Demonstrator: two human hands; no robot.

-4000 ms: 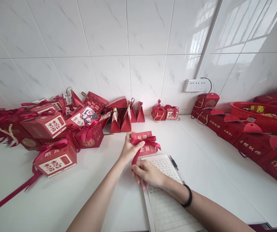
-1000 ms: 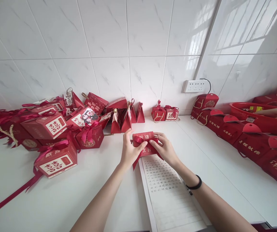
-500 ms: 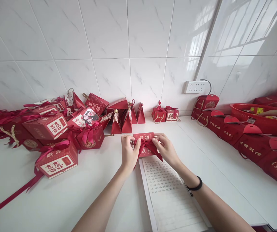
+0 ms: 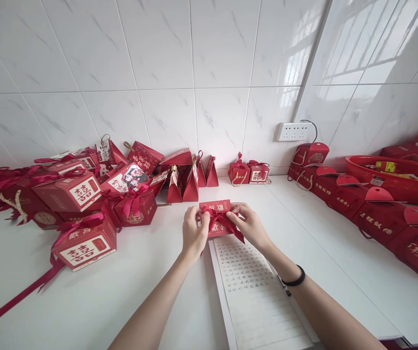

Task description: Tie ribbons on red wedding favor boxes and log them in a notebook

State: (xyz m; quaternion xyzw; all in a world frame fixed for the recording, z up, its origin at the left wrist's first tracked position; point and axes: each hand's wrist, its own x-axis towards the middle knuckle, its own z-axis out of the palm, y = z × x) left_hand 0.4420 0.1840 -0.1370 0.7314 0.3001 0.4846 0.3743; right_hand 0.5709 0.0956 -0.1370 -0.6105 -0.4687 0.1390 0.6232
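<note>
In the middle of the white counter, a small red gift box with gold characters stands just beyond an open notebook of handwritten lines. A dark red ribbon is tied in a bow across its top. My left hand pinches the bow's left loop between thumb and fingers. On the other side, my right hand grips the right loop the same way, and a black band circles that wrist. Two ribbon tails hang over the box's near edge. The fingertips partly hide the loops.
To the left lies a heap of red gift boxes with ribbons; one long ribbon trails forward. Small boxes stand by the wall. Along the right run red boxes and a red basin with yellow packets. A power strip hangs on the tiles.
Both hands stay on the bow with barely any movement. Another person's hand at the basin on the right has gone out of view.
</note>
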